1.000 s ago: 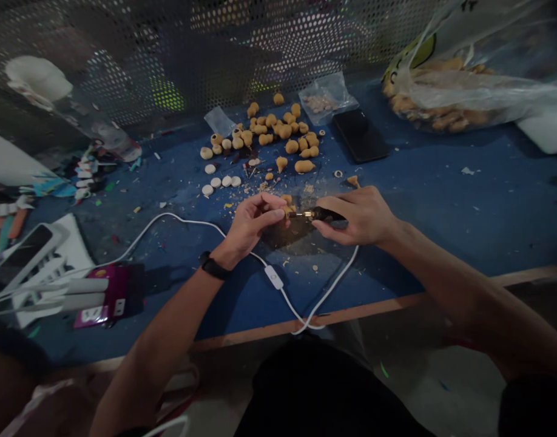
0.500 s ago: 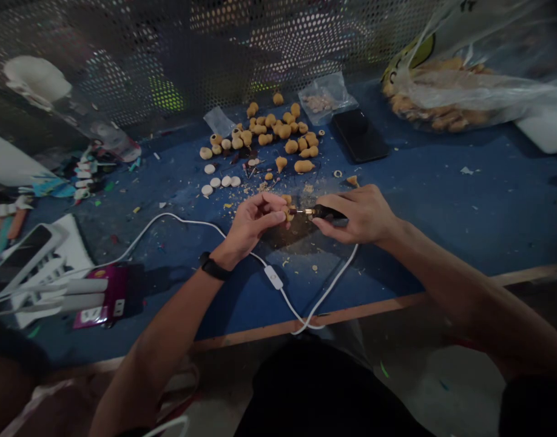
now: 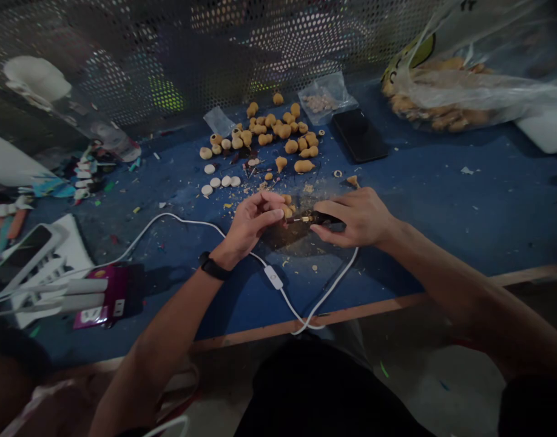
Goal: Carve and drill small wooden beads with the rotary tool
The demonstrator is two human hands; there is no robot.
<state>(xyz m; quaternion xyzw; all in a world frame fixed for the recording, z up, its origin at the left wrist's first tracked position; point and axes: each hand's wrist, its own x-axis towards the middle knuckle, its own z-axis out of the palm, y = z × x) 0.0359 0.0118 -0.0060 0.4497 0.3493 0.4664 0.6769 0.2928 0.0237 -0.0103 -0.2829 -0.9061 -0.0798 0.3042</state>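
Observation:
Pinched in the fingers of my left hand [image 3: 253,223] is a small tan gourd [image 3: 287,210], partly covered by the fingertips. My right hand [image 3: 358,220] is closed around the black body of a slim rotary tool [image 3: 324,218], whose brass-coloured chuck and thin bit point left at the gourd. The bit's tip is at the gourd's lower side; whether it touches cannot be made out. Light falls on the table beneath. A white cord [image 3: 337,278] trails from below my right hand. Beyond my hands lie several more small gourds [image 3: 284,131] and white discs [image 3: 215,182].
An inline switch [image 3: 273,277] lies near the table's front edge. A black phone [image 3: 359,136], a small plastic bag [image 3: 326,100] and a large bag of gourds [image 3: 446,100] are at the back right. Left are a purple box [image 3: 112,297] and a clear bottle [image 3: 112,139]. Shavings litter the tabletop.
The rotary tool's tip has dropped slightly, along with my right hand. The gourd is turned a little in my left fingers, showing more of its tan side.

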